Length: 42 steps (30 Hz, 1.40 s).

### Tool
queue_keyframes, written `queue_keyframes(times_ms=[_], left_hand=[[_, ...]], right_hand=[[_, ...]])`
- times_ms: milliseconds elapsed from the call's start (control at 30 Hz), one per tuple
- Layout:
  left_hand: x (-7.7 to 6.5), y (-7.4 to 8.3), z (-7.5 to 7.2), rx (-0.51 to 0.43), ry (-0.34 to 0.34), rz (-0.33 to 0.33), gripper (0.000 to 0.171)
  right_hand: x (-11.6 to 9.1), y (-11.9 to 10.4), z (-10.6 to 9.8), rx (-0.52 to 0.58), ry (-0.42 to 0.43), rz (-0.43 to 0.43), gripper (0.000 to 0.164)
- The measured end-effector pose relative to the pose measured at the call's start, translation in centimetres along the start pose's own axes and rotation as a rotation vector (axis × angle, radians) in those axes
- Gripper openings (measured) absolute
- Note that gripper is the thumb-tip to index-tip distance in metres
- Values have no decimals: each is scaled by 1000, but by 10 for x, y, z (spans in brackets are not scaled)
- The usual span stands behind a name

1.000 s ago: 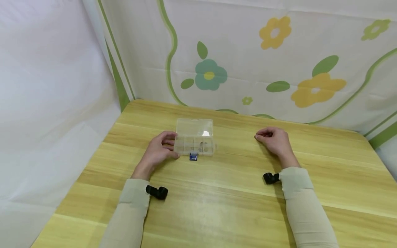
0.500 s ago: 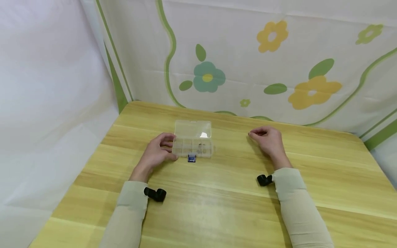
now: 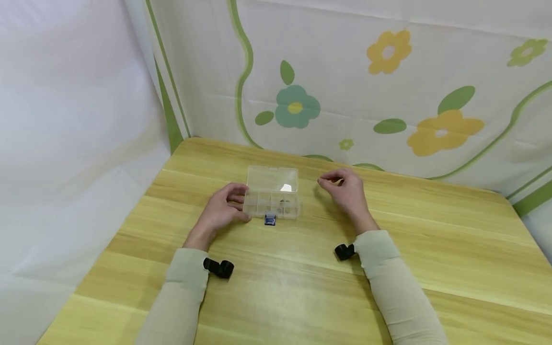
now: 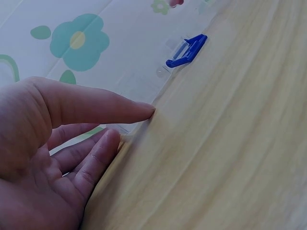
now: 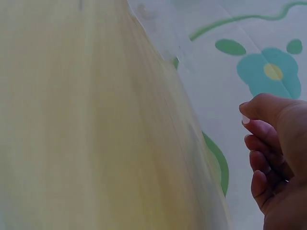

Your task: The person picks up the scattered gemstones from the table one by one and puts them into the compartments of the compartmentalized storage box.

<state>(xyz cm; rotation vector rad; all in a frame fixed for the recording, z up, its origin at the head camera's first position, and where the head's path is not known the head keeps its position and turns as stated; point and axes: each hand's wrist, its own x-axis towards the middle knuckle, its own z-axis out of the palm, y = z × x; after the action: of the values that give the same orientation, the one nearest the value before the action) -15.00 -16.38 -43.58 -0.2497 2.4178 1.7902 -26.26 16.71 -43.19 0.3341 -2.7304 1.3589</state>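
Observation:
A clear plastic compartment box (image 3: 251,202) stands on the table with its lid (image 3: 272,179) raised at the back. Its blue latch (image 3: 270,220) hangs at the front, and several small round pieces (image 3: 285,203) lie in the right-hand compartments. At the box's left end my left hand (image 3: 222,209) holds it, thumb (image 4: 120,109) along the front edge and fingers around the side. Right of the box, above the table, my right hand (image 3: 347,191) pinches a tiny whitish piece (image 5: 245,119) between thumb and forefinger; its exact kind is too small to tell.
The wooden table (image 3: 276,297) reaches back to a white curtain (image 3: 345,86) printed with flowers. Another white sheet (image 3: 77,143) hangs along the left side. Black camera mounts (image 3: 219,268) sit on both sleeves.
My right hand has moved left toward the box, keeping its pinch. The left hand and the box stay in place; the head view shifts slightly.

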Motion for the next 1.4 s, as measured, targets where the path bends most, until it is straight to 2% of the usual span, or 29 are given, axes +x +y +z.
queue_keyframes(times_ms=[433,900,1033,1400], left_hand=[[-6,-2,0,-11,3,-10,78],[-4,-2,-2,8,4,7,77],[-4,-2,-2,0,-5,11,76],[-5,0,-1,-28,-16,22,73]], right_hand=[[-6,-29,42,27,-50,-129,12],[-18,-71,81,66,-203,-300,8],[-22,-79,90,79,-248,-311,7],[-31,-94,101,14,-361,-365,7]])
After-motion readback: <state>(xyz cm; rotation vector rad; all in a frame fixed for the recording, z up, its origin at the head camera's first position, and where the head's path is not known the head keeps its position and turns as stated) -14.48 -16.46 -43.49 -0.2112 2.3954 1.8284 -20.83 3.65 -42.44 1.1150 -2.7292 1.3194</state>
